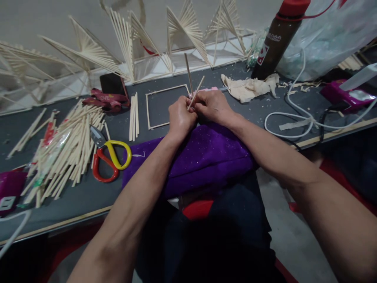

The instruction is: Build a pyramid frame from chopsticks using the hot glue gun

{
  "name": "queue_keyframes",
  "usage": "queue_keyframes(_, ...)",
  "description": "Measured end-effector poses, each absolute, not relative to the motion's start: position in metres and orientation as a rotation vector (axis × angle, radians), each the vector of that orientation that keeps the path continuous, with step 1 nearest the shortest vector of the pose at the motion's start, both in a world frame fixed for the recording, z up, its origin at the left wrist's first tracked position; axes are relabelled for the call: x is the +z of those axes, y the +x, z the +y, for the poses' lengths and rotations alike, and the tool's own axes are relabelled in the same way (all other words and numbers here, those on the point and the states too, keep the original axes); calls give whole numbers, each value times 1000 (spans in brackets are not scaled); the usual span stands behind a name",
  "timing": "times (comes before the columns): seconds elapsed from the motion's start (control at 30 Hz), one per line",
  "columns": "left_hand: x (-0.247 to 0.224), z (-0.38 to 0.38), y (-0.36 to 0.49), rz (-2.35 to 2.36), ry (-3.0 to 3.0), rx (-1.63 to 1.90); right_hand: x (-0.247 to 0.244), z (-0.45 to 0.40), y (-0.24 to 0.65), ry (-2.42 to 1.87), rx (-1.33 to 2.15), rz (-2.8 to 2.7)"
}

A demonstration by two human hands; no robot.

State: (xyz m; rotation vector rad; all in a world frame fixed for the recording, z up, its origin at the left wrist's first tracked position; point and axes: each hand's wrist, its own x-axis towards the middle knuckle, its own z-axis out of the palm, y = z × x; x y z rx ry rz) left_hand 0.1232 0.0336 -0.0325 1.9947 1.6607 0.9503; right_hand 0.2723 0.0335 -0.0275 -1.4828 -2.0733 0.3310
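Note:
My left hand (182, 117) is closed around thin wooden sticks near the middle of the table edge. Against it, my right hand (212, 105) pinches at the same spot, its fingertips partly hidden. A pale wooden stick (199, 87) slants up between the two hands. Behind it a darker stick (189, 70) rises nearly upright; which fingers grip its lower end I cannot tell. Under my wrists lies a purple cloth (206, 157). Just beyond my left hand, a rectangular stick frame (147, 108) rests flat on the dark table (118, 192).
Scissors (113, 157) with red and yellow handles lie left of the cloth, beside a pile of sticks (73, 145). Several twisted stick structures (188, 27) line the wall. A phone (113, 86), crumpled cloth (250, 87), dark bottle (277, 39) and white cable (303, 118) surround the work spot.

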Motion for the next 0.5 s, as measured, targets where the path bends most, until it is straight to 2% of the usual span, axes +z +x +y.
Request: queue_keyframes(0.5, -31, 34, 124, 1687, 1999, 923, -28, 35, 273, -1467, 340, -2071)
